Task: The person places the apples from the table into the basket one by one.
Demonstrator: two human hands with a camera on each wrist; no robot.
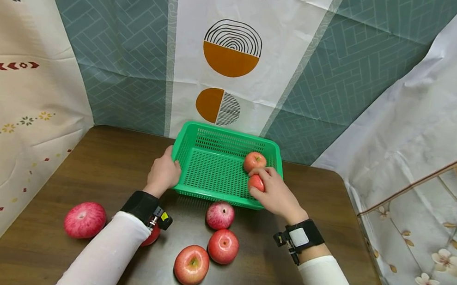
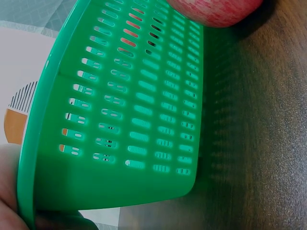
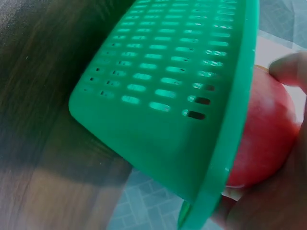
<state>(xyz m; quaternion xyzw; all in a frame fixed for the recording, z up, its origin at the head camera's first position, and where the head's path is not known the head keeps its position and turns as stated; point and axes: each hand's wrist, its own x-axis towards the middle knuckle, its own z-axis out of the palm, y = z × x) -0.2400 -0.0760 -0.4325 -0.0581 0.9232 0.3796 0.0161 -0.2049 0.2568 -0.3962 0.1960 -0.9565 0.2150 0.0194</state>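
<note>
A green plastic basket point(image 1: 214, 169) with slotted walls stands on the table. My left hand point(image 1: 164, 173) grips its left rim, with the thumb over the edge; in the left wrist view the near wall point(image 2: 120, 110) fills much of the frame. Over the right side of the basket, my right hand point(image 1: 275, 191) holds a red apple point(image 1: 256, 183) between thumb and fingers. That apple point(image 3: 268, 129) shows just behind the rim in the right wrist view. Another apple point(image 1: 254, 162) sits in the basket's right part, right beside the held one.
In front of the basket lie a streaked pink apple point(image 1: 220, 215), a red apple point(image 1: 223, 246) and a larger apple point(image 1: 192, 265). Another streaked one point(image 1: 85, 220) rests at the left, and an apple point(image 1: 152, 235) is partly hidden by my left wrist. Patterned cloth point(image 1: 138, 49) hangs behind the table.
</note>
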